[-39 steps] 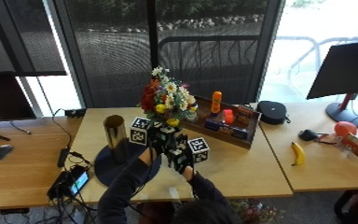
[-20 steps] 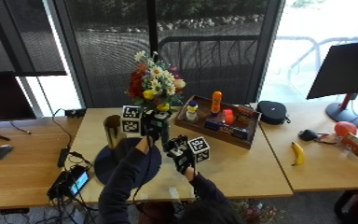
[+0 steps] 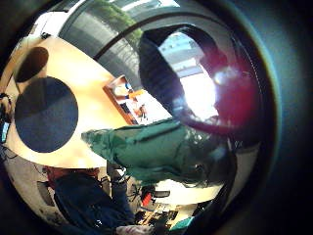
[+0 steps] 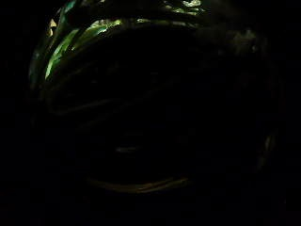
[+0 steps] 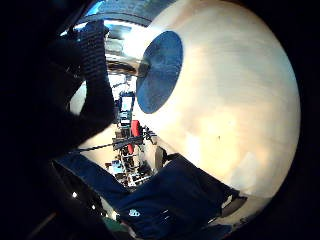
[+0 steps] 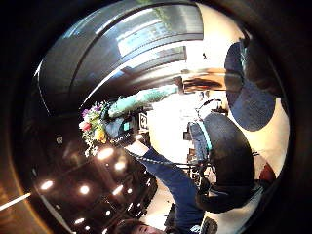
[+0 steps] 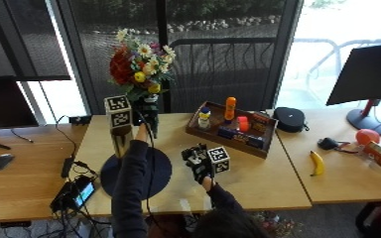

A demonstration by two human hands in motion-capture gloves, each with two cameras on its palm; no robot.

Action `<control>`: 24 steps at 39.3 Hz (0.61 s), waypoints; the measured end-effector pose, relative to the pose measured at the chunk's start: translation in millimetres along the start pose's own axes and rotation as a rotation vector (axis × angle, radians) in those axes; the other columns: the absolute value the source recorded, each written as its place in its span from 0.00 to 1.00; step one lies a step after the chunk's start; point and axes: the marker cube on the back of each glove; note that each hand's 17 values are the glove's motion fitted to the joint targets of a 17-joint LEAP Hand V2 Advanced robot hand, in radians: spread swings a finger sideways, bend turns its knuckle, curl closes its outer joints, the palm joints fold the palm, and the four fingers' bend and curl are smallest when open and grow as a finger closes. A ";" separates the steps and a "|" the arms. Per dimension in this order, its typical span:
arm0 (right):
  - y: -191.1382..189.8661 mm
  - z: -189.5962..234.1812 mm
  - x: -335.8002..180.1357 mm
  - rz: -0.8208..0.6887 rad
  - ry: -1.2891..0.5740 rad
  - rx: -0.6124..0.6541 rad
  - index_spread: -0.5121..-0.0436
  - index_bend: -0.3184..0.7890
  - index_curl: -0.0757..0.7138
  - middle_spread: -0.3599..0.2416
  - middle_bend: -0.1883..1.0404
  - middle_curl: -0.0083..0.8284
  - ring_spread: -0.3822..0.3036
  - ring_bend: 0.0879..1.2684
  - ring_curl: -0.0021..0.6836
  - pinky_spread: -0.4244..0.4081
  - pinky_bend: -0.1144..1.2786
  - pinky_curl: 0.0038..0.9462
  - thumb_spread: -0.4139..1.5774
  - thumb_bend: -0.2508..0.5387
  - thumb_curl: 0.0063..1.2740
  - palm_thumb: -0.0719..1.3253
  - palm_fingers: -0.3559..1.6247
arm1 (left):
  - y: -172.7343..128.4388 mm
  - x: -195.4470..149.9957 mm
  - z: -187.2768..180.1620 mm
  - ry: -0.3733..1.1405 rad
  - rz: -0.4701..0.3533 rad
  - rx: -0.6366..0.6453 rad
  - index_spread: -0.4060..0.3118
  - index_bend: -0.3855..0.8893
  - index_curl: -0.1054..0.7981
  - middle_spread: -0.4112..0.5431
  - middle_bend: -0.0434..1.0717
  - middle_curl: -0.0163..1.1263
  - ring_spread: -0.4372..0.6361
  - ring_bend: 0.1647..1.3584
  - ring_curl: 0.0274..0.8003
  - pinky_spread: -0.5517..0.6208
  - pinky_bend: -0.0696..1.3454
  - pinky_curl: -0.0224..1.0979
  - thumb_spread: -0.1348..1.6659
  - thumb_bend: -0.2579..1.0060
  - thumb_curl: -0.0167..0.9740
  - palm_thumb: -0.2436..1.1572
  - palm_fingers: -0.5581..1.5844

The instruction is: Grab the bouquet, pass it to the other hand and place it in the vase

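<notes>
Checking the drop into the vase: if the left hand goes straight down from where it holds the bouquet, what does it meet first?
Probably the vase, just below the left hand gripping the bouquet. Depth is unclear; it may land on the mat beside it.

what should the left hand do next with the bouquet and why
Probably carry the bouquet over the vase and lower its stems in. The left hand holds it upright, raised above the table, beside the gold vase; the right hand hangs apart, holding nothing.
</notes>
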 end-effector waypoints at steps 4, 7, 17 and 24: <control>-17.2 -6.3 18.3 -0.045 0.112 0.125 0.58 0.41 0.62 0.36 0.35 0.62 0.30 0.24 0.66 0.66 0.21 0.40 0.79 0.30 0.31 0.56 0.62 | -21.4 -5.0 -13.8 -0.021 -0.004 0.085 0.20 0.57 0.70 0.16 0.54 0.49 0.11 0.28 0.52 0.35 0.17 0.32 0.13 0.19 0.78 0.96 0.78; -10.3 -8.4 10.8 -0.048 0.050 0.056 0.59 0.41 0.61 0.36 0.35 0.62 0.30 0.24 0.66 0.66 0.21 0.39 0.80 0.30 0.31 0.56 0.63 | -23.4 3.5 -26.7 -0.049 -0.007 0.138 0.21 0.56 0.71 0.16 0.54 0.50 0.10 0.28 0.53 0.34 0.16 0.32 0.13 0.19 0.78 0.96 0.78; -33.3 -26.2 30.1 -0.095 0.137 0.094 0.59 0.41 0.59 0.39 0.31 0.60 0.31 0.23 0.65 0.69 0.22 0.38 0.81 0.30 0.30 0.57 0.60 | -49.6 19.7 -63.5 -0.066 -0.014 0.256 0.20 0.55 0.74 0.16 0.53 0.51 0.11 0.26 0.56 0.34 0.16 0.32 0.11 0.19 0.81 0.96 0.78; -35.7 -32.5 20.3 -0.020 0.064 0.055 0.59 0.42 0.59 0.42 0.29 0.56 0.35 0.21 0.64 0.74 0.22 0.38 0.81 0.30 0.29 0.57 0.57 | -92.4 5.0 -84.3 -0.061 0.006 0.301 0.20 0.54 0.76 0.15 0.53 0.51 0.11 0.26 0.57 0.34 0.15 0.32 0.11 0.19 0.82 0.96 0.78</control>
